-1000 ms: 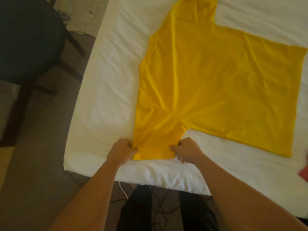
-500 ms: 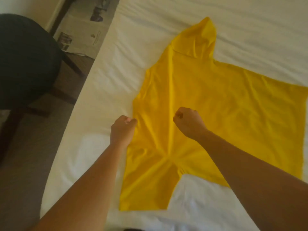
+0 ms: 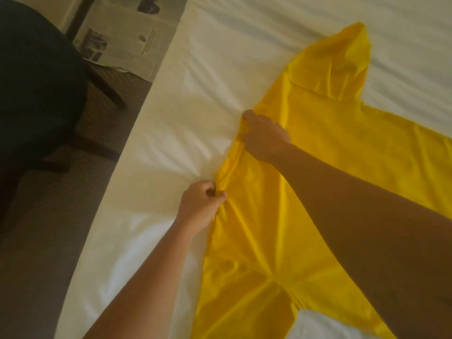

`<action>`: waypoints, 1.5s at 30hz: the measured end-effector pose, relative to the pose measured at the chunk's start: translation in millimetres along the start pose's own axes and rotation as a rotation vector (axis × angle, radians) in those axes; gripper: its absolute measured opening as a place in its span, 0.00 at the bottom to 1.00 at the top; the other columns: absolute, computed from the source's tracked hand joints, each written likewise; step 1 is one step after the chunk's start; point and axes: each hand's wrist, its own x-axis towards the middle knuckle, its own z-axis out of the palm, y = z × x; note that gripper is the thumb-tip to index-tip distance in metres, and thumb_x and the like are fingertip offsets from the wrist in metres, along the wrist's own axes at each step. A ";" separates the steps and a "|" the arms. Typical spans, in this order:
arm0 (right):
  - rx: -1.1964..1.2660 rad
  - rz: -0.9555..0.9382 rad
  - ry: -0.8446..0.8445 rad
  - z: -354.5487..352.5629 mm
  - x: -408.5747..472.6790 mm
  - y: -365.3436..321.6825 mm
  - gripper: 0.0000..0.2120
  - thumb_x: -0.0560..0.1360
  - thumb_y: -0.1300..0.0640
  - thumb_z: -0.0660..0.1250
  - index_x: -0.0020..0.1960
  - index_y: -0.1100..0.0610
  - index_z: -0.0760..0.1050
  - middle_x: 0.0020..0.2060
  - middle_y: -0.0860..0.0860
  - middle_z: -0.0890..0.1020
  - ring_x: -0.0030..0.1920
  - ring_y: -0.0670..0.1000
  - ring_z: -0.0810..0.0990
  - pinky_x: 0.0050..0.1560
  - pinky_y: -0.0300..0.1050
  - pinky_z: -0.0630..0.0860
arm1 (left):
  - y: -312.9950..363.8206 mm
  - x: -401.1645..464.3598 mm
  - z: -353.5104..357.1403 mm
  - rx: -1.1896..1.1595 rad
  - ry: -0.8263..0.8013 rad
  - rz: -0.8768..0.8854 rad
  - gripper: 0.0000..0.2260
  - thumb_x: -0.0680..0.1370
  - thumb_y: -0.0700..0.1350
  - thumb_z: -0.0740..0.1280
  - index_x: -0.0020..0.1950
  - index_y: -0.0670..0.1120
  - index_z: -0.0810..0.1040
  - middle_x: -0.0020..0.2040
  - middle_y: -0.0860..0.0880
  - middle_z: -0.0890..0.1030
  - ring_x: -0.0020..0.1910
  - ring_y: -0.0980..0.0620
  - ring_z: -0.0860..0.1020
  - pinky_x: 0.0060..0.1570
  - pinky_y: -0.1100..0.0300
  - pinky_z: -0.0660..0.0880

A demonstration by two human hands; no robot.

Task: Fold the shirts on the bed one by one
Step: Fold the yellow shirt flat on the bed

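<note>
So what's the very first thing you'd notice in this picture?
The bright yellow cotton shirt spread flat on the white bed sheet grabs the eye first. Next, both hands at its left edge: the left hand pinches the fabric, and the right hand grips it farther up.

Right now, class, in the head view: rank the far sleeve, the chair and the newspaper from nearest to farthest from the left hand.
From the left hand:
1. Chair, on the floor to its left.
2. Far sleeve, up the bed, to its right.
3. Newspaper, on the floor by the bed's top edge.
</note>
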 end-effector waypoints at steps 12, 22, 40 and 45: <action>0.499 -0.073 0.056 -4.0 -37.1 -2.0 0.22 0.78 0.59 0.67 0.72 0.52 0.72 0.52 0.52 0.84 0.53 0.56 0.81 0.50 0.48 0.76 | -21.9 -52.2 -14.8 -0.216 0.066 -0.126 0.16 0.75 0.57 0.75 0.40 0.44 0.81 0.32 0.44 0.83 0.25 0.47 0.77 0.30 0.52 0.74; 0.377 0.113 0.097 63.8 -234.0 100.3 0.13 0.77 0.61 0.68 0.61 0.58 0.80 0.53 0.55 0.83 0.54 0.59 0.81 0.52 0.47 0.74 | -38.2 -110.2 -7.3 0.279 0.051 -0.089 0.05 0.77 0.47 0.73 0.45 0.50 0.77 0.45 0.48 0.82 0.47 0.44 0.80 0.45 0.51 0.75; -0.263 0.384 0.178 127.6 -443.4 306.1 0.13 0.59 0.70 0.74 0.42 0.61 0.76 0.39 0.62 0.76 0.39 0.65 0.77 0.34 0.55 0.74 | -0.1 -191.5 157.6 1.296 -0.080 0.605 0.23 0.66 0.58 0.75 0.55 0.48 0.77 0.51 0.43 0.75 0.50 0.38 0.79 0.41 0.48 0.75; -0.258 0.369 0.048 128.6 -461.1 339.5 0.16 0.57 0.68 0.76 0.42 0.59 0.78 0.39 0.59 0.78 0.39 0.64 0.79 0.33 0.55 0.76 | -4.3 -200.3 162.4 1.388 -0.073 0.652 0.17 0.62 0.37 0.78 0.47 0.47 0.78 0.42 0.43 0.75 0.34 0.39 0.79 0.24 0.53 0.73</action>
